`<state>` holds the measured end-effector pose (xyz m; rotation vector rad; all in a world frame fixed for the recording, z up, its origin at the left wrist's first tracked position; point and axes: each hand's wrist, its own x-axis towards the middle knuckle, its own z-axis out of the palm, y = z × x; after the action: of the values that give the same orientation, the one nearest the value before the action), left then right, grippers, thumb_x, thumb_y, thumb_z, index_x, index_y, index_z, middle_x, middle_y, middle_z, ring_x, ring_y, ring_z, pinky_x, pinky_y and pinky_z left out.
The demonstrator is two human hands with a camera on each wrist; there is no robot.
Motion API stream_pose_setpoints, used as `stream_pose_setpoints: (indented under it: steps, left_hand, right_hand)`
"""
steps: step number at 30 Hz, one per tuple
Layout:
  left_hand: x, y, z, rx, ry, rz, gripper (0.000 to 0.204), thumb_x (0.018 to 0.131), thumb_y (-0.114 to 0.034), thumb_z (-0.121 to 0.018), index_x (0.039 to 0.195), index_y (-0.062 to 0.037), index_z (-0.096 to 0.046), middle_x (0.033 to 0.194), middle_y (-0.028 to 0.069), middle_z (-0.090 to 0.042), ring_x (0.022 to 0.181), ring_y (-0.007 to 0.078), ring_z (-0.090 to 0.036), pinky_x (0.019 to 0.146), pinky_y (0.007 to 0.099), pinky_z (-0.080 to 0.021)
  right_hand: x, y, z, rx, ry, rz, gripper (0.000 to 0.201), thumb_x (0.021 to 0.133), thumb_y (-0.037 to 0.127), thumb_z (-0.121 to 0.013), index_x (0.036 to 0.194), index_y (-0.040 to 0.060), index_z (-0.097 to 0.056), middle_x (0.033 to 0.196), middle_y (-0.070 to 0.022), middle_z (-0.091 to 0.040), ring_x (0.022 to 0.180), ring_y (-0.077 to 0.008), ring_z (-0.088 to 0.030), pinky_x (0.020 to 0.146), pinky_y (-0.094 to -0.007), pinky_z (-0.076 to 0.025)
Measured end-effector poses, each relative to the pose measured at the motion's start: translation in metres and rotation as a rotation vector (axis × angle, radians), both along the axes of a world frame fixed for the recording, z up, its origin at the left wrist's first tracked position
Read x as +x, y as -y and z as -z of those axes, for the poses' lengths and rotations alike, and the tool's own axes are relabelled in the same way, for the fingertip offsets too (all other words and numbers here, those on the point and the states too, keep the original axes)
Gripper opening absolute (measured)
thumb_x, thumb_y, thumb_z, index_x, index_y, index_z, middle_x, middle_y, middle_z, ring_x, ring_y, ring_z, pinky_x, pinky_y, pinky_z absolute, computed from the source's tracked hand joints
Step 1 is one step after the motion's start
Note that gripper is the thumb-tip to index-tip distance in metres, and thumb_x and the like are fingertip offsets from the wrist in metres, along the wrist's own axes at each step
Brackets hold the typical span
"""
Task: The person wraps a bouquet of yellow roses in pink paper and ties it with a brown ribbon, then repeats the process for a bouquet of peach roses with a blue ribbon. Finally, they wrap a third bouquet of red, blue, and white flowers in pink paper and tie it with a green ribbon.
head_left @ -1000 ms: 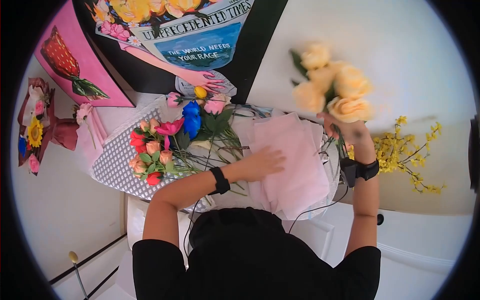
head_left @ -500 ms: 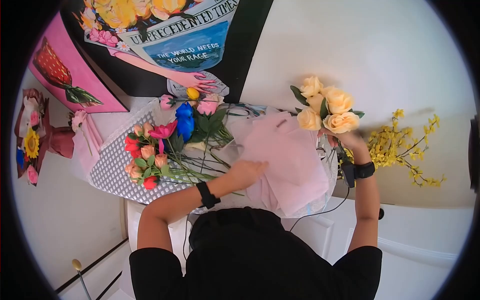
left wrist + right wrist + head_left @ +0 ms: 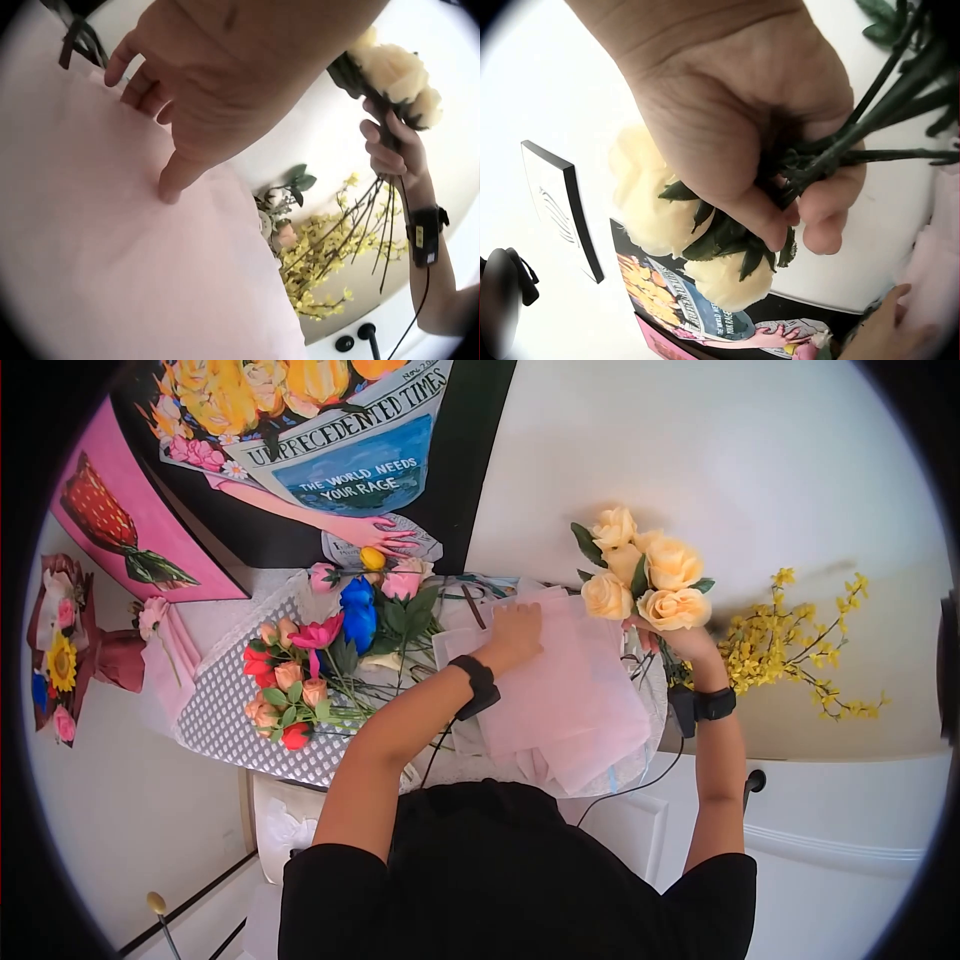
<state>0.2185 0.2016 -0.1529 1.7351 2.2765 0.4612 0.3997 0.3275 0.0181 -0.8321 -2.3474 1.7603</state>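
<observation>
The right hand (image 3: 688,644) grips the green stems of several cream-yellow roses (image 3: 672,563), blooms up, beside the wall. In the right wrist view its fingers (image 3: 829,206) curl round the bundled stems (image 3: 870,135). The left hand (image 3: 517,634) lies on the upper part of the layered pale pink sheets (image 3: 570,700). Seen from the left wrist, that hand (image 3: 225,75) has its thumb on the pink sheet (image 3: 150,255) and its other fingers loosely bent at the sheet's upper edge; whether it pinches a layer is unclear.
Red, peach, magenta and blue flowers (image 3: 358,612) lie left of the sheets on a patterned cover (image 3: 215,695). Yellow sprigs (image 3: 780,645) stand at the right. Behind are a painted bouquet picture (image 3: 360,470) and a strawberry picture (image 3: 90,490). A wrapped bouquet (image 3: 110,650) is far left.
The left hand has moved off the sheets' left side, up to their upper part, and the sheets have shifted slightly. The roses dropped a little and came to rest in the right hand's grip.
</observation>
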Motion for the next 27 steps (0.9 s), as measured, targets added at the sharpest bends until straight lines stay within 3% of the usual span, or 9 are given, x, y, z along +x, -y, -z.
stream_pose_setpoints:
  steps: [3,7,10,12,17,19,21,25,27]
  left_hand:
    - [-0.013,-0.008,0.004,-0.049,0.349,0.055,0.035,0.071,-0.029,-0.064,0.093,-0.0031,-0.057,0.096,0.0167,-0.06,0.095,0.0319,-0.056,0.076,0.0504,-0.04]
    - [-0.028,-0.003,-0.03,0.033,0.459,0.175,0.03,0.076,-0.026,-0.059,0.092,-0.0003,-0.058,0.094,0.0212,-0.06,0.092,0.0353,-0.057,0.076,0.0465,-0.043]
    - [-0.031,0.006,-0.047,0.149,0.675,0.075,0.033,0.084,-0.018,-0.052,0.113,-0.0014,-0.05,0.1,0.0167,-0.061,0.092,0.028,-0.058,0.073,0.0389,-0.048]
    - [-0.023,0.015,-0.042,0.332,1.348,-0.094,0.031,0.089,-0.011,-0.044,0.118,-0.0009,-0.047,0.108,0.0118,-0.058,0.092,0.0231,-0.058,0.079,0.0347,-0.047]
    - [0.014,0.056,0.038,0.396,1.224,-0.292,0.031,0.091,-0.01,-0.041,0.12,-0.0002,-0.044,0.111,0.0086,-0.055,0.096,0.0172,-0.054,0.084,0.0307,-0.044]
    - [0.021,0.071,0.042,0.351,1.224,-0.357,0.03,0.091,-0.012,-0.042,0.119,-0.0004,-0.044,0.111,0.0086,-0.055,0.098,0.0163,-0.053,0.084,0.0304,-0.043]
    - [0.025,0.079,0.028,0.056,1.513,-0.559,0.031,0.088,-0.013,-0.046,0.116,0.0008,-0.047,0.106,0.0092,-0.059,0.096,0.0174,-0.054,0.081,0.0303,-0.044]
    - [0.031,0.083,0.022,0.327,1.537,-0.526,0.023,0.091,-0.017,-0.045,0.109,-0.0058,-0.053,0.101,0.004,-0.058,0.091,0.0133,-0.054,0.076,0.0292,-0.045]
    - [0.023,0.085,0.021,0.186,1.68,-0.2,0.022,0.091,-0.019,-0.043,0.109,-0.0093,-0.053,0.099,0.0041,-0.06,0.089,0.0134,-0.057,0.075,0.0287,-0.046]
  right_hand:
    - [0.008,-0.006,0.006,0.006,0.0,-0.032,0.009,0.083,0.011,-0.057,0.085,0.0027,-0.06,0.07,-0.0042,-0.06,0.05,-0.0091,-0.053,0.041,-0.0204,-0.041]
    - [0.014,-0.004,-0.001,0.067,0.059,0.005,0.012,0.083,0.013,-0.059,0.079,0.0019,-0.063,0.06,-0.0038,-0.057,0.049,-0.0087,-0.052,0.041,-0.0214,-0.038]
    - [0.006,0.009,-0.026,0.074,0.022,0.016,0.015,0.083,0.016,-0.061,0.081,0.0013,-0.064,0.056,-0.004,-0.054,0.045,-0.0097,-0.05,0.039,-0.0219,-0.037]
    - [0.001,0.012,-0.029,0.004,-0.03,-0.014,0.013,0.083,0.014,-0.061,0.084,0.0006,-0.061,0.055,-0.0053,-0.055,0.043,-0.0121,-0.052,0.04,-0.0224,-0.042]
    - [-0.021,0.02,-0.005,-0.041,0.135,-0.186,0.014,0.085,0.007,-0.05,0.095,-0.0011,-0.054,0.069,-0.0105,-0.061,0.053,-0.0175,-0.061,0.045,-0.0263,-0.049]
    - [-0.036,0.027,0.017,-0.09,0.223,-0.247,0.015,0.085,0.008,-0.051,0.097,0.0001,-0.054,0.069,-0.0104,-0.061,0.053,-0.0174,-0.06,0.045,-0.0264,-0.05]
    - [-0.051,0.038,0.04,-0.109,0.238,-0.264,0.02,0.084,0.01,-0.053,0.101,0.0,-0.053,0.071,-0.0102,-0.061,0.053,-0.0172,-0.06,0.044,-0.0262,-0.049]
    - [-0.085,0.065,0.083,-0.218,0.273,-0.329,0.031,0.078,0.015,-0.062,0.104,-0.0001,-0.052,0.075,-0.0103,-0.06,0.049,-0.0162,-0.058,0.039,-0.026,-0.048]
    - [-0.098,0.075,0.101,-0.154,0.285,-0.336,0.029,0.078,0.016,-0.062,0.102,0.0004,-0.054,0.072,-0.0097,-0.059,0.048,-0.0161,-0.058,0.038,-0.0259,-0.047]
